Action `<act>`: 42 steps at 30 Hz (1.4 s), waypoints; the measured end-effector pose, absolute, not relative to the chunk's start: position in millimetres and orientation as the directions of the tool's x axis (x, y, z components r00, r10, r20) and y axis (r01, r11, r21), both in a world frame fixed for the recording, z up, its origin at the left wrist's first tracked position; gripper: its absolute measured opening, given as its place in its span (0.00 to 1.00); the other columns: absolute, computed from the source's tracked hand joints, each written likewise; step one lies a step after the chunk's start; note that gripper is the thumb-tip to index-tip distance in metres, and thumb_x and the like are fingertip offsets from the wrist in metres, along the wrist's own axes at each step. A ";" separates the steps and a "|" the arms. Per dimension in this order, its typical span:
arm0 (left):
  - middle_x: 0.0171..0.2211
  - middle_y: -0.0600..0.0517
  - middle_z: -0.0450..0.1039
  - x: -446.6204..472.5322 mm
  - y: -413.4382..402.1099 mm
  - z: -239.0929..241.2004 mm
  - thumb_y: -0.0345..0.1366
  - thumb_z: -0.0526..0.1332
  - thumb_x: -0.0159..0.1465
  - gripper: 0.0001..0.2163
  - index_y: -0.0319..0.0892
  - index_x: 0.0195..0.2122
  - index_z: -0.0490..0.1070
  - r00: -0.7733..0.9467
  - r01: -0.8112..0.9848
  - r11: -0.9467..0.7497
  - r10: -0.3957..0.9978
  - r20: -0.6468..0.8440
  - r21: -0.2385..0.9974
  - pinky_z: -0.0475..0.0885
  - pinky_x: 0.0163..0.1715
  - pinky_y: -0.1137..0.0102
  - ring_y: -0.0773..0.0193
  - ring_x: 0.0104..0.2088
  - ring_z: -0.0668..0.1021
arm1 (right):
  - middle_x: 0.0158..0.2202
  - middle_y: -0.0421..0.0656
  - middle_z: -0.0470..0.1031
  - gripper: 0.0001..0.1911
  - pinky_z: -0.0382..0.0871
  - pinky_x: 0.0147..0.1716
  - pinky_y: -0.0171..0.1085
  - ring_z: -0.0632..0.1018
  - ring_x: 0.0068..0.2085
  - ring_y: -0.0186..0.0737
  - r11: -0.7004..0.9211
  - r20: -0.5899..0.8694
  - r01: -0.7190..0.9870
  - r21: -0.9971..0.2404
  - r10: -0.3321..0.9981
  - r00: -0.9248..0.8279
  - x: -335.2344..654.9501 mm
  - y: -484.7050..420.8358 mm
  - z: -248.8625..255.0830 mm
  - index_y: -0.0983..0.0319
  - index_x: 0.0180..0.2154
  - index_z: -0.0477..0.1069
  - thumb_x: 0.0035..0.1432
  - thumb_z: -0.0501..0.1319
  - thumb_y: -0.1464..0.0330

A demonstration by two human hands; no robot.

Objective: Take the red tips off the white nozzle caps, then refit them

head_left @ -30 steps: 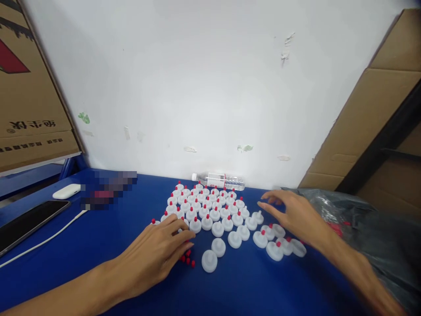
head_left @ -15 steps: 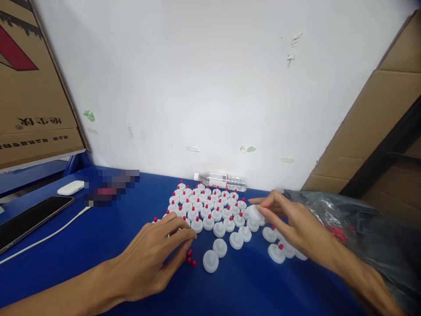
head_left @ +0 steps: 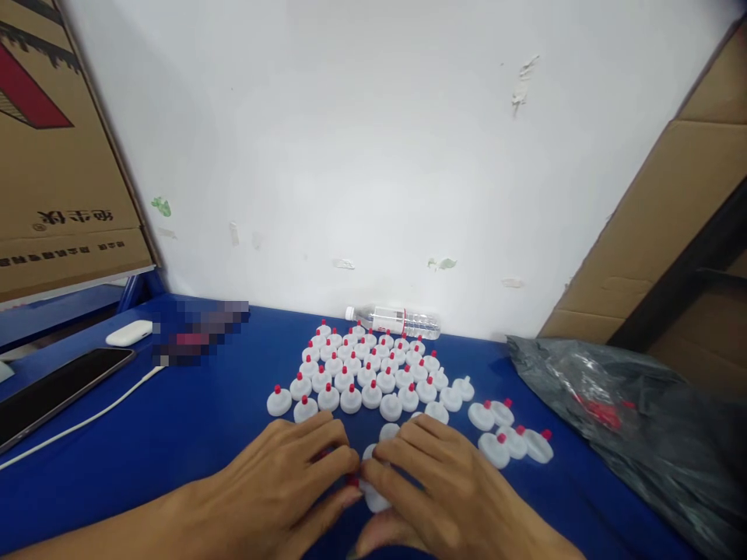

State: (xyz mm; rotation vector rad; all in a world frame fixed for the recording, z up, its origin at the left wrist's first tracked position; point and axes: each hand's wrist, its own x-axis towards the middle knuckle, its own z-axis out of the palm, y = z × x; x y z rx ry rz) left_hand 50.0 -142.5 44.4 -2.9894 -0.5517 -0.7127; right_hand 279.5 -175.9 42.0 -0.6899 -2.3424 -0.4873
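Observation:
My left hand (head_left: 274, 486) and my right hand (head_left: 449, 486) meet at the near edge of the blue table (head_left: 192, 412). Their fingertips press together around a white cap (head_left: 373, 494), mostly hidden, with a bit of red showing between the fingers. The left fingertips pinch something small and red that I cannot make out clearly. Just beyond the hands, several white caps with red tips (head_left: 362, 369) stand in rows. A few more such caps (head_left: 507, 435) lie loose to the right.
A clear water bottle (head_left: 397, 321) lies against the white wall. A black plastic bag (head_left: 630, 420) with red pieces sits at the right. A phone (head_left: 52, 393), a white cable (head_left: 87, 420) and a white case (head_left: 128, 333) lie at the left. Cardboard boxes (head_left: 58, 155) flank both sides.
My right hand came back from the caps at the right to the near middle and joined the left hand. Both now close around one white cap. The left hand drew slightly nearer.

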 end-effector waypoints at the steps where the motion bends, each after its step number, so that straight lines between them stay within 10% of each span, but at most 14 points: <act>1: 0.35 0.52 0.72 50.4 -143.0 43.9 0.35 0.47 0.77 0.08 0.45 0.42 0.63 0.847 0.332 -0.942 0.321 0.424 0.051 0.61 0.28 0.67 0.61 0.33 0.74 | 0.26 0.38 0.73 0.20 0.66 0.29 0.39 0.73 0.27 0.36 0.794 0.676 0.584 0.166 0.340 -0.654 278.9 -175.3 40.0 0.62 0.34 0.71 0.68 0.60 0.51; 8: 0.32 0.52 0.71 50.2 -142.1 31.2 0.25 0.49 0.69 0.07 0.45 0.38 0.61 0.865 0.290 -0.951 0.308 0.397 0.105 0.59 0.26 0.66 0.60 0.30 0.71 | 0.27 0.38 0.75 0.17 0.68 0.36 0.40 0.74 0.30 0.36 0.799 0.652 0.572 0.184 0.336 -0.679 276.1 -176.3 47.4 0.62 0.34 0.72 0.70 0.61 0.56; 13: 0.31 0.54 0.70 43.9 -141.5 42.8 0.27 0.43 0.74 0.12 0.45 0.35 0.61 0.774 0.349 -0.904 0.426 0.469 0.246 0.66 0.31 0.68 0.63 0.30 0.72 | 0.42 0.45 0.82 0.09 0.68 0.47 0.43 0.78 0.39 0.40 0.715 0.676 0.617 0.329 0.278 -0.683 310.1 -169.4 63.4 0.62 0.42 0.75 0.68 0.56 0.77; 21: 0.36 0.51 0.72 43.9 -118.0 44.5 0.31 0.48 0.75 0.11 0.44 0.40 0.69 0.753 0.455 -0.868 0.494 0.434 0.199 0.67 0.30 0.70 0.63 0.32 0.74 | 0.43 0.43 0.81 0.11 0.74 0.41 0.45 0.79 0.42 0.46 0.470 0.431 0.880 -0.066 0.809 -0.399 390.0 -156.9 76.3 0.53 0.46 0.77 0.70 0.59 0.58; 42: 0.44 0.49 0.78 41.6 -110.6 32.9 0.32 0.51 0.75 0.16 0.50 0.61 0.68 0.760 0.514 -0.846 0.524 0.383 0.138 0.75 0.38 0.70 0.61 0.41 0.79 | 0.39 0.41 0.82 0.10 0.73 0.37 0.39 0.83 0.38 0.45 0.267 0.290 0.949 -0.169 0.933 -0.211 415.3 -148.2 69.1 0.55 0.38 0.76 0.68 0.58 0.60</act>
